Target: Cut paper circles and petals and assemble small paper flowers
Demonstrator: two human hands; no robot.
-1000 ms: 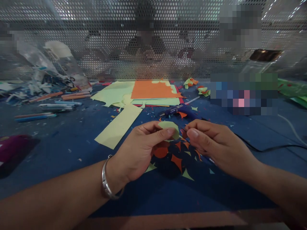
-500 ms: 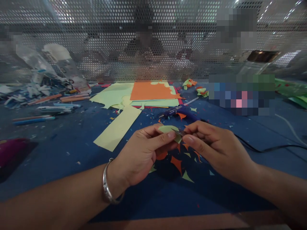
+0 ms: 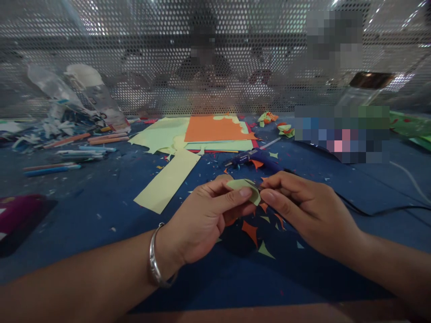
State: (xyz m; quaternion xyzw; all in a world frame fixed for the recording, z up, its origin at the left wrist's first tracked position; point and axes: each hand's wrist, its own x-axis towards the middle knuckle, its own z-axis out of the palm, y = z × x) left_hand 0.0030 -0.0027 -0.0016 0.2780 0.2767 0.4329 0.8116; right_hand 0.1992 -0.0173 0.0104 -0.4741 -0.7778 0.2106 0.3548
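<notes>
My left hand (image 3: 205, 217) pinches a small round piece of pale green paper (image 3: 243, 186) between thumb and fingers, just above the blue table (image 3: 101, 233). My right hand (image 3: 305, 208) is closed and meets the paper's right edge. It seems to hold small scissors, mostly hidden by the fingers. Orange and green paper scraps (image 3: 252, 233) lie on the table under both hands. A silver bangle (image 3: 155, 262) circles my left wrist.
A blue glue gun (image 3: 251, 157) with a black cord (image 3: 370, 208) lies beyond my hands. Orange paper (image 3: 213, 128) and pale green sheets (image 3: 170, 179) lie further back. Pens and pencils (image 3: 72, 152) and plastic bags sit at the left, a dark red object (image 3: 20, 215) near the left edge. Perforated metal screen (image 3: 215, 58) stands behind.
Both hands have closed in on the green paper piece and the right hand now touches its edge. The paper has tilted flatter in my left fingers.
</notes>
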